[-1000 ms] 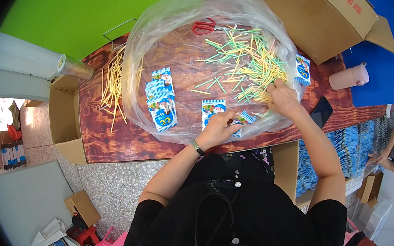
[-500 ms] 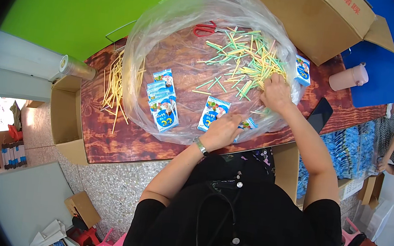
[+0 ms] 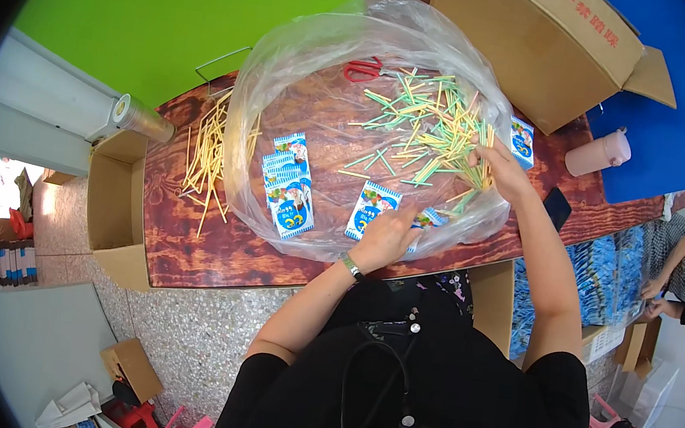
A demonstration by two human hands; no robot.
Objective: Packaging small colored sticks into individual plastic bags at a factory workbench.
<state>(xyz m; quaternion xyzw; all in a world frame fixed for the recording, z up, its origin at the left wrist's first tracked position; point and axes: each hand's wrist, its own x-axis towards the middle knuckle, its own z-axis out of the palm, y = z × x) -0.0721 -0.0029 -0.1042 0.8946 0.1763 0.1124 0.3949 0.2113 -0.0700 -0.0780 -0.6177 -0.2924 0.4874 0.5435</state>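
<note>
A clear plastic bag [image 3: 243, 118] lies spread on the dark red wooden table, its rim bunched into a ring. Inside that ring is a loose heap of thin yellow and green sticks [image 3: 445, 133]. My right hand [image 3: 506, 172] is at the heap's right edge, fingers drawn together; what they hold is too small to make out. Near the front rim, my left hand [image 3: 386, 240] closes on a blue-and-white packet [image 3: 431, 219], partly hidden by the fingers. Another such packet [image 3: 372, 205] lies just beside that hand. Farther left is an overlapping stack of packets [image 3: 288, 208].
Red-handled scissors [image 3: 363, 69] lie at the back. Plain yellow sticks [image 3: 205, 156] are piled at left. A carton [image 3: 530, 49], pink bottle [image 3: 599, 153], phone [image 3: 557, 207] and upright packet [image 3: 522, 141] stand or lie right. Another person's hands [image 3: 652, 298] are beside a box of blue packets [image 3: 597, 277].
My right hand has lifted slightly off the heap, its fingers now drawn together. My left hand stays on the packet. The whole view has shifted a little.
</note>
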